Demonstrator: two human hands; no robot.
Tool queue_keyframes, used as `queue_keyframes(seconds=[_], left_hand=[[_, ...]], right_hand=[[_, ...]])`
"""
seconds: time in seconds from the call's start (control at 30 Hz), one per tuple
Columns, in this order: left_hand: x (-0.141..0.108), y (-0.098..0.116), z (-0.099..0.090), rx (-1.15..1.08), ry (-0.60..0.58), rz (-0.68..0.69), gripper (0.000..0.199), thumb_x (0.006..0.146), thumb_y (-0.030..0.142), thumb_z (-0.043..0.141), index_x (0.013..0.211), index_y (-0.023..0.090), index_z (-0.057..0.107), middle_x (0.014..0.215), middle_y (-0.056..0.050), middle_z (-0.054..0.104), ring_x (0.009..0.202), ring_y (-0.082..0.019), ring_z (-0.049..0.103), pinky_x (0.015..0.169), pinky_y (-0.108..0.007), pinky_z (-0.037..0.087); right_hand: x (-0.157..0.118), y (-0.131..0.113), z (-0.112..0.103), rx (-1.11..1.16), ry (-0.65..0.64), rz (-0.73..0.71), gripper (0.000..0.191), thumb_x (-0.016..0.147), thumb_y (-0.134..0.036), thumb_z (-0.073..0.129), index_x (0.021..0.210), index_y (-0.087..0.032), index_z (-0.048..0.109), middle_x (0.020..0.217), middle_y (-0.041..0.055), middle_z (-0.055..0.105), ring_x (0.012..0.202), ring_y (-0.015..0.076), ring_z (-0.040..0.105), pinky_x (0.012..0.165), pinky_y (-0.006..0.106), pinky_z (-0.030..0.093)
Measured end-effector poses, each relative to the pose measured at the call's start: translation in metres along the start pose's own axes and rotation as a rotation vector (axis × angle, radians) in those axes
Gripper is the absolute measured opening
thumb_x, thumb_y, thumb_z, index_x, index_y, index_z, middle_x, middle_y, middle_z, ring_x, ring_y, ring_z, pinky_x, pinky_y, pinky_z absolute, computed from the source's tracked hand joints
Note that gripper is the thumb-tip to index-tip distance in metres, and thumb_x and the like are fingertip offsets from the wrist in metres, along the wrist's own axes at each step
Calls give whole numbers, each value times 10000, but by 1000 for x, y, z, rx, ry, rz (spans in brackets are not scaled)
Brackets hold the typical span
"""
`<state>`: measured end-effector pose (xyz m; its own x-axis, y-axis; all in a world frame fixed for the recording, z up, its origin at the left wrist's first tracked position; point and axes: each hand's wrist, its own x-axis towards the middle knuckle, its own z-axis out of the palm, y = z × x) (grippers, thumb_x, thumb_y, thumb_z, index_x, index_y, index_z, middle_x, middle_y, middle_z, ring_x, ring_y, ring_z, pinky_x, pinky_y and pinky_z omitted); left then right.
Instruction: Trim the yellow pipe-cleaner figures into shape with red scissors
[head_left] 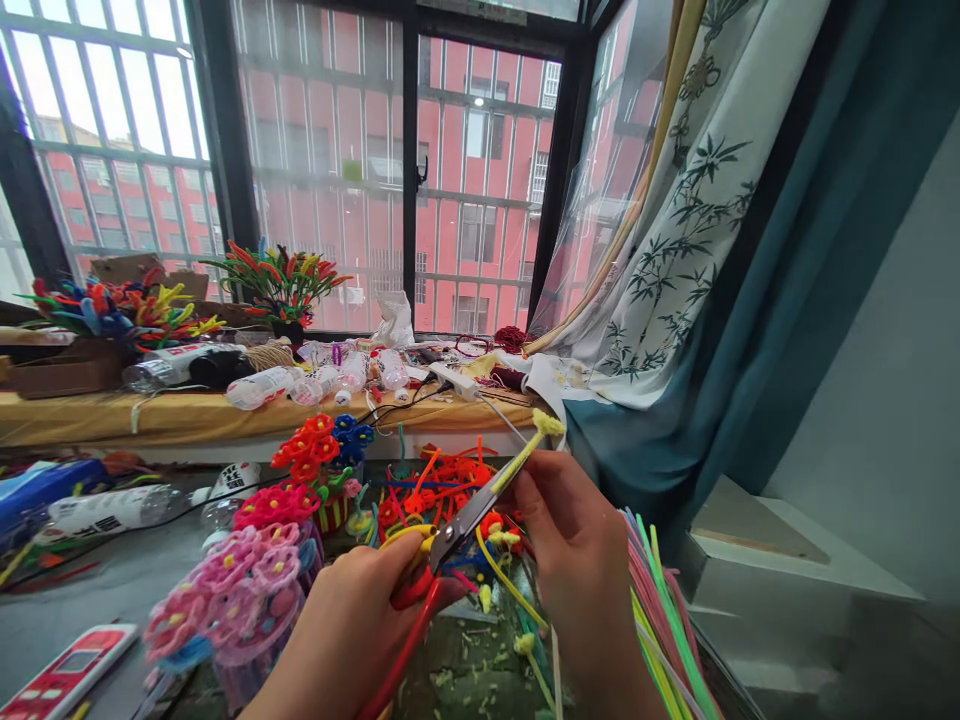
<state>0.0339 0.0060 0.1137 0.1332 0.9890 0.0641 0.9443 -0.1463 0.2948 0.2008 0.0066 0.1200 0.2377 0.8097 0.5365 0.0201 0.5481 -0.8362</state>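
My left hand is closed on a pair of scissors with red and yellow handles. Their blades point up and to the right, toward my right hand. Pinched in those right fingers is a pale yellow pipe cleaner with a fuzzy, thicker tip. The blades lie along its stem; whether they touch it I cannot tell. Below, yellow pipe cleaner stems with knobbed ends hang by the right hand, and yellow fluff is scattered on the dark tabletop.
Pink pipe-cleaner flowers and red ones stand left of the scissors. Behind lies a heap of red pieces. Long pipe cleaners are bundled at right. Plastic bottles and a red-and-white device lie at left.
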Motion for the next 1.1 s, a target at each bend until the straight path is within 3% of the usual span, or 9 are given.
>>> queue_keyframes(seconds=[0.27, 0.47, 0.73, 0.93, 1.1], left_hand=[[2, -2, 2, -32, -24, 12, 332, 838, 439, 492, 622, 236, 340, 566, 42, 430, 572, -157, 429, 568, -245, 221], [5, -7, 4, -197, -58, 31, 352, 778, 547, 435, 623, 239, 360, 555, 45, 377, 579, -155, 395, 557, -239, 245], [8, -14, 8, -301, -50, 121, 370, 757, 560, 435, 604, 231, 364, 549, 60, 342, 560, -129, 332, 530, -236, 229], [9, -17, 7, -264, -95, 135, 392, 777, 568, 434, 601, 232, 333, 542, 65, 326, 556, -124, 323, 519, -229, 224], [7, -15, 6, -188, -119, 136, 366, 783, 523, 467, 606, 231, 337, 544, 62, 356, 557, -127, 332, 529, -232, 215]], right_hand=[[1, 2, -5, 42, -18, 38, 213, 909, -439, 606, 930, -236, 667, 880, 34, 737, 766, 181, 696, 676, 264, 559], [5, 3, -8, 91, -4, 72, 220, 874, -452, 655, 871, -232, 646, 792, 0, 690, 717, 161, 682, 662, 250, 557], [12, 10, -17, 27, -112, 128, 270, 831, -477, 696, 849, -208, 682, 767, 15, 699, 704, 169, 668, 644, 258, 525], [13, 11, -22, -41, -10, 97, 338, 830, -526, 679, 767, -195, 698, 724, 26, 700, 699, 167, 640, 634, 251, 489], [15, 9, -23, 123, 63, 68, 349, 849, -542, 657, 990, -232, 735, 811, 18, 714, 687, 139, 619, 638, 241, 507]])
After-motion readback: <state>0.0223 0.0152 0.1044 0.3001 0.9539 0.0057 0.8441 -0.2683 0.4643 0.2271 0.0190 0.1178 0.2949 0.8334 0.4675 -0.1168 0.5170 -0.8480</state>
